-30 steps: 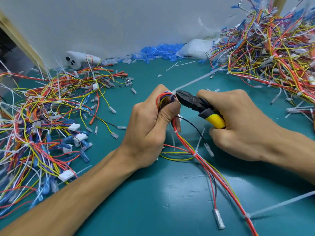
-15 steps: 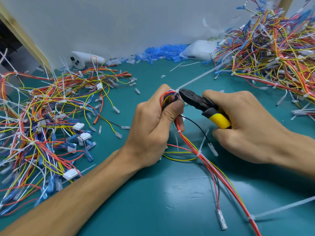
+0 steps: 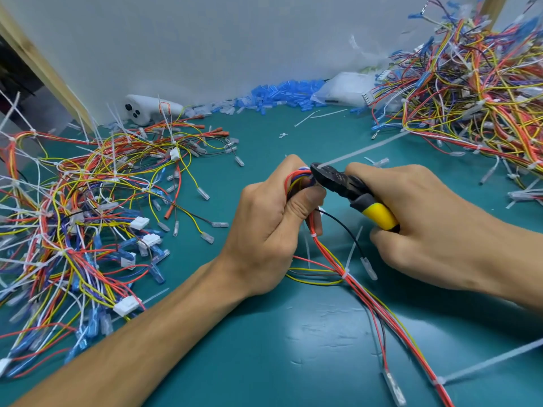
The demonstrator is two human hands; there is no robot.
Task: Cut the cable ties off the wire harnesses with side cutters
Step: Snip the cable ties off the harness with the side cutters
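Note:
My left hand (image 3: 266, 230) is closed around a wire harness (image 3: 361, 292) of red, yellow and black wires, which trails toward the lower right over the green mat. My right hand (image 3: 420, 230) grips the side cutters (image 3: 346, 189) by their yellow and black handles. The cutter jaws sit at a white cable tie (image 3: 361, 149) on the bundle just above my left thumb; its long tail points up and right. Two more white ties (image 3: 346, 271) stay on the harness lower down.
A loose heap of wires (image 3: 73, 218) with white connectors fills the left side. A bigger tangled pile of harnesses (image 3: 476, 98) rises at the back right. Blue terminal sleeves (image 3: 273, 96), a plastic bag (image 3: 346, 89) and a white controller (image 3: 147, 108) line the wall.
Both hands keep their grip and stay nearly still. The cutter jaws have edged closer onto the tie at the top of the bundle.

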